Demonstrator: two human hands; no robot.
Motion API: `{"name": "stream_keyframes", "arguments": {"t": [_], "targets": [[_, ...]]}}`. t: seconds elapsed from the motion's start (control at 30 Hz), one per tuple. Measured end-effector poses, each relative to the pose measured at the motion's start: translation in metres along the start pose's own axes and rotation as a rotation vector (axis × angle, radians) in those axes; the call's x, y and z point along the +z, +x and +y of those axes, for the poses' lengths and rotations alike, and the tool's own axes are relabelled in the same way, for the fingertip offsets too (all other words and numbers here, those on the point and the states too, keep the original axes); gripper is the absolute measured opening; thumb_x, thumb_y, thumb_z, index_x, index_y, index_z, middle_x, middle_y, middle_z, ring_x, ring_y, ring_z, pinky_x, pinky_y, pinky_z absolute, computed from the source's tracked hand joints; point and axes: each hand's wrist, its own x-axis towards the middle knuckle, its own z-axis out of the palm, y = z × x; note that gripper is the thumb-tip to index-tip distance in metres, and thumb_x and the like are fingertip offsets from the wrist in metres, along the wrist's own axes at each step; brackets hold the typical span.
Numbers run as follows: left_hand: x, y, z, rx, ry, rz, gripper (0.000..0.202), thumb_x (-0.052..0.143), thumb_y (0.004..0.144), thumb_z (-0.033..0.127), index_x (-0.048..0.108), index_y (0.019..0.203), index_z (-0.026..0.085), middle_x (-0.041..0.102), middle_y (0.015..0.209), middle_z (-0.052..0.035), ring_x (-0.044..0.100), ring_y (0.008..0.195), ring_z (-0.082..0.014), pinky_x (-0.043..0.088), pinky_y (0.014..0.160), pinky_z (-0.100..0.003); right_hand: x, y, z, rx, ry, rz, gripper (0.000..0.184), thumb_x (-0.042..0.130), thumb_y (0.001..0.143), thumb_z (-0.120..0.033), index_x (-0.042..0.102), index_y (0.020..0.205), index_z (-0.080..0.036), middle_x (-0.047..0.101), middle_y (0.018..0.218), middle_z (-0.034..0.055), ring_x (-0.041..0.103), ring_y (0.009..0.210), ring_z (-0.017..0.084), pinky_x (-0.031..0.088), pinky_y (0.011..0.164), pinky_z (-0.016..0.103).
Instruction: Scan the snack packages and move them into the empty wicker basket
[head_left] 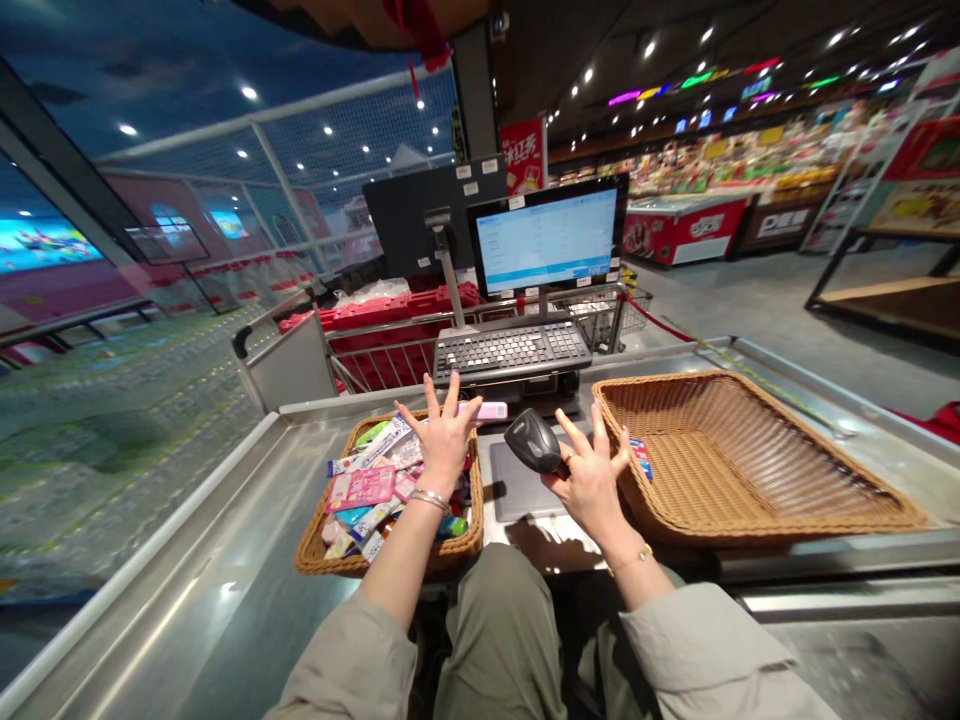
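Observation:
My left hand [442, 445] hovers over a small wicker basket [315, 550] filled with several colourful little packets [364, 488]. Its outer fingers are spread, while thumb and forefinger pinch a pale pink packet [491, 410] that sticks out to the right. My right hand [592, 480] grips a black barcode scanner [532, 440] at its thumb side, with the other fingers fanned out. The scanner sits above a grey pad [517, 495] on the counter. A large wicker basket [750, 520] stands just right of my right hand, with one small packet [641, 455] at its left edge.
Behind the hands are a black keyboard [511, 350] and a lit monitor [547, 240], with a second screen [409, 215] turned away. The steel counter [225, 590] stretches left and right. A shopping cart with red baskets [390, 320] stands beyond. Store shelves fill the far right.

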Motion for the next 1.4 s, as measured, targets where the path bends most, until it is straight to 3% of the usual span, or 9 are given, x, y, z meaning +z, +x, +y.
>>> {"name": "stream_keyframes", "arguments": {"t": [0.77,1.4], "targets": [[0.0,0.001,0.002,-0.01,-0.021,-0.008,0.037,0.056,0.098,0.043,0.062,0.135,0.045,0.023,0.167,0.0022,-0.003,0.157,-0.0396,-0.016,0.109,-0.081,-0.001,0.0,0.002,-0.011,0.039,0.016,0.019,0.066,0.08,-0.024,0.072,0.098,-0.025,0.058,0.148,0.0036,0.018,0.155,0.038,0.006,0.117,0.073],[0.01,0.003,-0.001,0.045,-0.008,0.107,0.039,0.063,0.095,0.038,0.063,0.133,0.046,0.027,0.165,0.0003,-0.002,0.155,-0.0417,-0.016,0.106,-0.084,0.0,-0.001,0.002,-0.021,0.026,0.032,0.019,0.066,0.08,-0.023,0.074,0.098,-0.026,0.056,0.149,0.0025,0.02,0.154,0.039,0.006,0.117,0.073]]}}
